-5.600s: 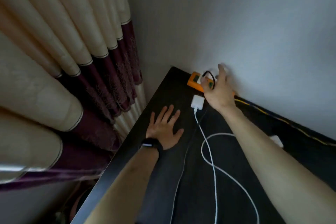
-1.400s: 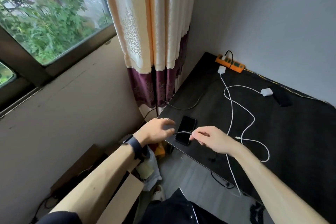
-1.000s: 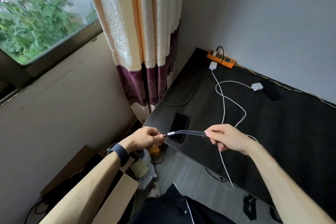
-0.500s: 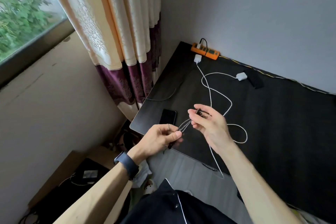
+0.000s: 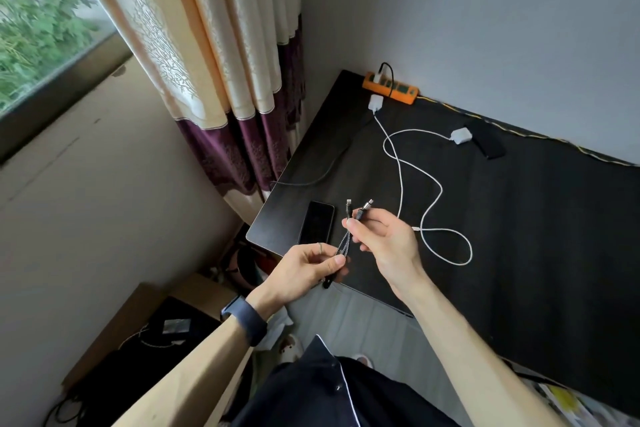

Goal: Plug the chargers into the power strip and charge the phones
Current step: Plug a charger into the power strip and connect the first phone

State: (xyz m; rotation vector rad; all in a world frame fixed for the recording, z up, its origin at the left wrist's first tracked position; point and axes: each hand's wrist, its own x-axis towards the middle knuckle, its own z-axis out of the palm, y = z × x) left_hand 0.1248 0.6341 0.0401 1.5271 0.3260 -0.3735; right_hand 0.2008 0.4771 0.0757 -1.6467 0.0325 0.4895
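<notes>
Braided cable (image 5: 342, 245) pinched by left hand (image 5: 304, 269) and right hand (image 5: 385, 240), its lower end indistinct.

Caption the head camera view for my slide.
Left hand and right hand hold a braided multi-tip cable near a phone on the table.

A braided cable (image 5: 343, 246) with two plug ends is pinched in the right hand (image 5: 381, 239) and held lower down in the left hand (image 5: 304, 263), just right of the phone (image 5: 317, 222) lying on the counter (image 5: 536, 236). Well beyond the phone, a power strip (image 5: 389, 88) and a white charger (image 5: 375, 102) are seen.
</notes>
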